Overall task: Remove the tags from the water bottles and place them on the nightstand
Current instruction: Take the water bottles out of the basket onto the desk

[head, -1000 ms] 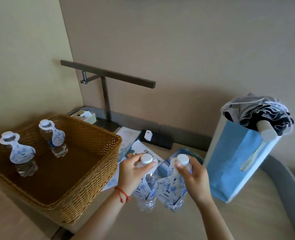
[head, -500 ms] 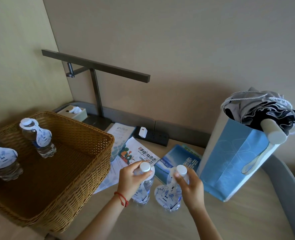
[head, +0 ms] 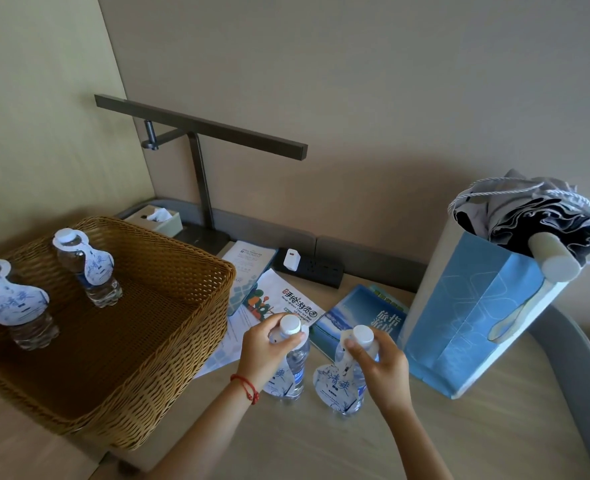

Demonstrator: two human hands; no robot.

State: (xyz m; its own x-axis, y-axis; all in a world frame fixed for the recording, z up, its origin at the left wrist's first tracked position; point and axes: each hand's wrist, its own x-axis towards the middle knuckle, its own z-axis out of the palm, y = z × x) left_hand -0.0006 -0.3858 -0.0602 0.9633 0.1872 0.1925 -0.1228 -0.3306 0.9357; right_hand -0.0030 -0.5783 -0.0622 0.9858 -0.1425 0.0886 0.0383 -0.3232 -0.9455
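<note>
Two small clear water bottles with white caps stand on the wooden nightstand (head: pixel 494 438). My left hand (head: pixel 266 351) grips the neck of the left bottle (head: pixel 295 368). My right hand (head: pixel 382 365) grips the neck of the right bottle (head: pixel 350 386), whose white-and-blue paper tag (head: pixel 335 386) hangs from the neck in front. The left bottle's tag (head: pixel 279 377) is partly hidden by my hand. Two more tagged bottles (head: pixel 89 271) (head: pixel 13 306) stand upright in the wicker basket (head: pixel 169 341) at the left.
A blue paper bag (head: pixel 473 320) holding a folded umbrella (head: pixel 543 223) stands right of the bottles. Brochures (head: pixel 286 303) and a blue booklet (head: pixel 366 313) lie behind them. A dark desk lamp (head: pixel 200 181), tissue box (head: pixel 158 218) and power strip (head: pixel 311 268) line the wall.
Both hands lowered the two bottles until they stand on the nightstand. The view shifted, so the basket and its bottles sit further left than a second ago.
</note>
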